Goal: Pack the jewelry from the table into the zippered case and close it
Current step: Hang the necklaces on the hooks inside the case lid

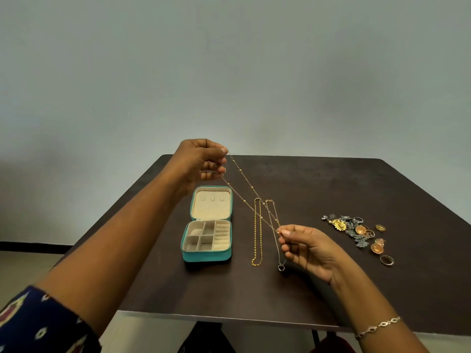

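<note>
Left hand (204, 161) and right hand (305, 248) pinch a thin beaded chain (251, 197) in curled fingers, taut above the worktop (331, 179) at frame centre. The open teal case (207, 256) sits below the left hand, well back from the near edge.

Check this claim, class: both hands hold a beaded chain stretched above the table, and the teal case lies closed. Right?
Wrong: the head view shows the teal case lying open. The left hand and right hand do hold the beaded chain stretched above the table.
</note>
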`<action>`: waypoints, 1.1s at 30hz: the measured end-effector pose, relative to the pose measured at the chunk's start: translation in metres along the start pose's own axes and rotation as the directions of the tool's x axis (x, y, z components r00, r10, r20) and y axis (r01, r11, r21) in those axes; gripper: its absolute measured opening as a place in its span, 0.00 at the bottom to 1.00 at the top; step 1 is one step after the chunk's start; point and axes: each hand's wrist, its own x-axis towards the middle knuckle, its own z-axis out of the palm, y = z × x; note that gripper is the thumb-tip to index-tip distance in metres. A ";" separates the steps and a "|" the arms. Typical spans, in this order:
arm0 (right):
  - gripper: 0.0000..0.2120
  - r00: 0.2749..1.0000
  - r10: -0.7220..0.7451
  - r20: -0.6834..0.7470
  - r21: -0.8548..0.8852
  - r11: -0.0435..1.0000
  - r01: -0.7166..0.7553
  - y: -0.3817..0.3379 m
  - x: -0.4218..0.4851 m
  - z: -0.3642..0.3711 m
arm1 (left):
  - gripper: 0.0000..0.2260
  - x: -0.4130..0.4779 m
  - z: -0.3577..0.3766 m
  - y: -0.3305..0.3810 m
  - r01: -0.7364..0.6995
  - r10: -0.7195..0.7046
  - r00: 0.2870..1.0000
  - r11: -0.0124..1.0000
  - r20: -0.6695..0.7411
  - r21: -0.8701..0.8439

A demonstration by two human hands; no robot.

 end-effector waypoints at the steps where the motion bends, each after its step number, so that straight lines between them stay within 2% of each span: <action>1: 0.03 1.000 -0.004 -0.011 -0.008 1.000 0.004 0.001 -0.002 -0.002 | 0.02 0.002 0.004 0.002 -0.002 0.002 1.000 1.000 0.018 0.017; 4: 0.02 0.999 -0.020 -0.038 0.004 1.000 0.020 0.005 -0.011 -0.008 | 0.03 0.008 0.015 0.008 -0.014 0.010 0.998 0.998 0.056 0.062; 11: 0.08 0.984 -0.122 -0.130 0.052 0.990 0.130 0.011 -0.031 -0.027 | 0.04 0.027 0.042 0.008 0.018 -0.036 0.994 0.986 0.105 0.168; 16: 0.02 0.960 -0.177 -0.217 0.055 0.980 0.193 0.017 -0.042 -0.038 | 0.04 0.044 0.061 0.000 0.032 -0.070 0.987 0.968 0.146 0.250; 22: 0.03 0.939 -0.219 -0.265 0.023 0.972 0.233 0.027 -0.045 -0.049 | 0.05 0.062 0.083 -0.010 0.065 -0.130 0.974 0.944 0.186 0.322; 28: 0.03 0.891 -0.358 -0.280 -0.195 0.930 0.313 0.039 -0.040 -0.050 | 0.04 0.086 0.089 -0.017 0.144 -0.256 0.934 0.909 0.251 0.392; 33: 0.05 0.871 -0.415 -0.263 -0.307 0.892 0.332 0.044 -0.036 -0.050 | 0.06 0.105 0.082 -0.011 0.167 -0.370 0.845 0.869 0.387 0.465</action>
